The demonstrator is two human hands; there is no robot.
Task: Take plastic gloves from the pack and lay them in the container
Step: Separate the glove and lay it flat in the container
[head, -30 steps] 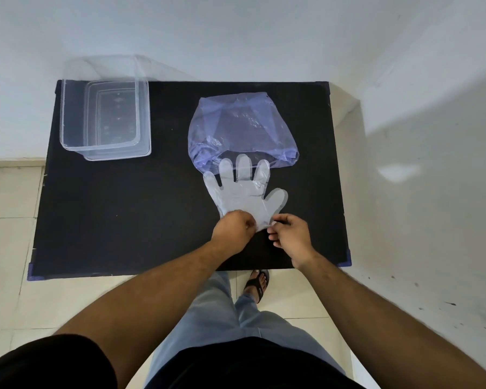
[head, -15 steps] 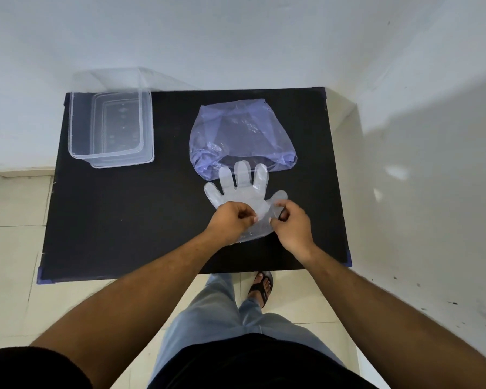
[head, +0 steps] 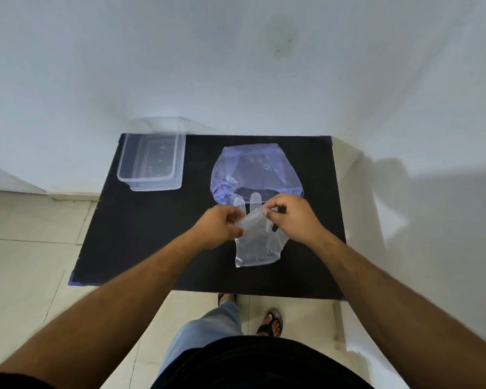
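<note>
A bluish see-through pack (head: 254, 172) lies open-mouthed at the back middle of the black table (head: 141, 234). In front of it a clear plastic glove (head: 257, 248) lies flat, its finger tips poking out behind my hands. My left hand (head: 218, 228) and my right hand (head: 293, 217) each pinch a thin clear glove layer (head: 253, 220) lifted above the flat one, held between them. A clear rectangular container (head: 152, 161) stands at the table's back left, apart from my hands.
White walls close in behind the table and on the right. Tiled floor lies to the left and in front. My legs and sandalled feet (head: 270, 321) stand just below the table's front edge.
My hands pinched the glove's cuff near the front edge, then moved toward the pack and lifted a clear layer between them. The camera tilted up, showing more wall.
</note>
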